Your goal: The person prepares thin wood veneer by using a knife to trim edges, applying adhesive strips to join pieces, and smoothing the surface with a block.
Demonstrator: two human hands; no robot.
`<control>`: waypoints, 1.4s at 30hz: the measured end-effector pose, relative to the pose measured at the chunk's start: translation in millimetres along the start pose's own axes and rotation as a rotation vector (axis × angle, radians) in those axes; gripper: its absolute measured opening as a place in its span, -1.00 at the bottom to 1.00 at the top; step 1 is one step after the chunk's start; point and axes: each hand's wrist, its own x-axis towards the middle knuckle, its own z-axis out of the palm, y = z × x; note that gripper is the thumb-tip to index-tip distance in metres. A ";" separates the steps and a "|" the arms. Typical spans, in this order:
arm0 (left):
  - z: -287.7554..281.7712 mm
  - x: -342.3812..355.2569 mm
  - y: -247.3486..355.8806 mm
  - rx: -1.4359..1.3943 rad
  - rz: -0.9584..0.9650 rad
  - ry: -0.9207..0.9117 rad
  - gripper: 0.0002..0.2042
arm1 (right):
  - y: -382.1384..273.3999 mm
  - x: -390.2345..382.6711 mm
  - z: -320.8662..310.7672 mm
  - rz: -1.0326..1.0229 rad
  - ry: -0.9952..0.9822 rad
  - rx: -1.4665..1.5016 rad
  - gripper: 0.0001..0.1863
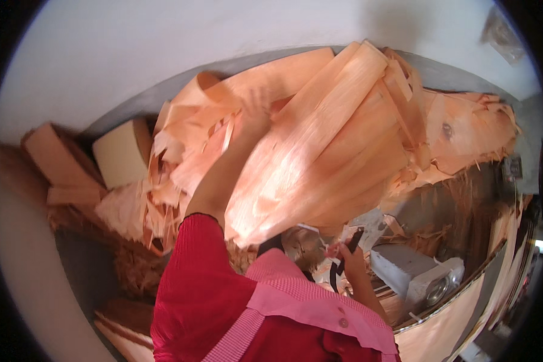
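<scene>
My left hand (256, 114) reaches over a big heap of thin wood veneer sheets (320, 151). It is smeared by motion, but its fingers look stretched out and apart at the far side of the heap, with nothing seen in them. Lower right, by my apron, my right hand (354, 265) is closed on a dark curved tool (356, 239); its exact kind is hard to make out. A pale scrap (333, 248) shows beside that hand. The veneer sheets are long, orange-brown, and lie fanned over one another, with torn strips at the left.
A white wall (223, 30) rises behind the heap. Pale foam-like blocks (122, 154) stand at the left. On the right are a white machine with a round metal part (438, 289), a small wall box (512, 167) and upright veneer sheets (495, 289). Loose shavings (136, 268) lie below left.
</scene>
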 end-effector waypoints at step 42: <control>-716.0 -474.4 1011.1 -1.554 1.306 0.339 -0.69 | 481.7 -689.7 -321.0 -0.376 1.455 1.002 -0.87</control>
